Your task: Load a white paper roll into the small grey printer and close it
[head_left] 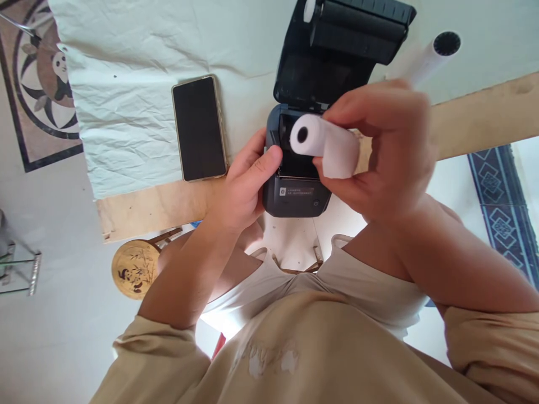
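Fingers (366,104) of the right hand (393,148) grasp a paper roll (337,146) over the open printer (297,205) clasped by the left hand (244,191); on the tabletop (138,45), a phone (200,129) lies leftward, a second roll (432,59) stands partly hidden

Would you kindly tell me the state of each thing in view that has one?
Printer: open
Lid: swung up
Paper roll: loose end hanging free
Second roll: apparently standing on end
Phone: face up, screen dark
Cloth: creased
Stool: seat facing up
Left hand: grip on the printer
Right hand: grip on the paper roll
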Demonstrator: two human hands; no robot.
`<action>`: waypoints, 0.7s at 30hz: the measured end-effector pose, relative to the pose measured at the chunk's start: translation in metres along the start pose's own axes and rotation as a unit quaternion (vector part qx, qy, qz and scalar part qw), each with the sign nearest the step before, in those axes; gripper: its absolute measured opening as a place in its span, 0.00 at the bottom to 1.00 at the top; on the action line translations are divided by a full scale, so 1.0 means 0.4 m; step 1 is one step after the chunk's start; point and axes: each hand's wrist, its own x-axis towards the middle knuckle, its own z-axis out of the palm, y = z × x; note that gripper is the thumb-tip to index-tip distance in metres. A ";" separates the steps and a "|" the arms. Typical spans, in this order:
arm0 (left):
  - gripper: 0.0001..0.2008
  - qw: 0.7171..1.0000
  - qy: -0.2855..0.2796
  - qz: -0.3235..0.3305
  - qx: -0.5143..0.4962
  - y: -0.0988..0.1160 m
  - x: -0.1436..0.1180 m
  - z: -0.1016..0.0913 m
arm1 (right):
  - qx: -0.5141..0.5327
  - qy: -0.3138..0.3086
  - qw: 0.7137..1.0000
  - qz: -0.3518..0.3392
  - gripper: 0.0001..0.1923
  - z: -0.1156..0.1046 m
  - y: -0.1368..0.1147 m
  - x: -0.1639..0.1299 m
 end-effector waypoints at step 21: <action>0.10 0.999 0.010 -0.010 -0.045 -0.002 -0.003 0.006 | -0.037 0.066 0.980 -0.185 0.09 0.004 0.005 -0.007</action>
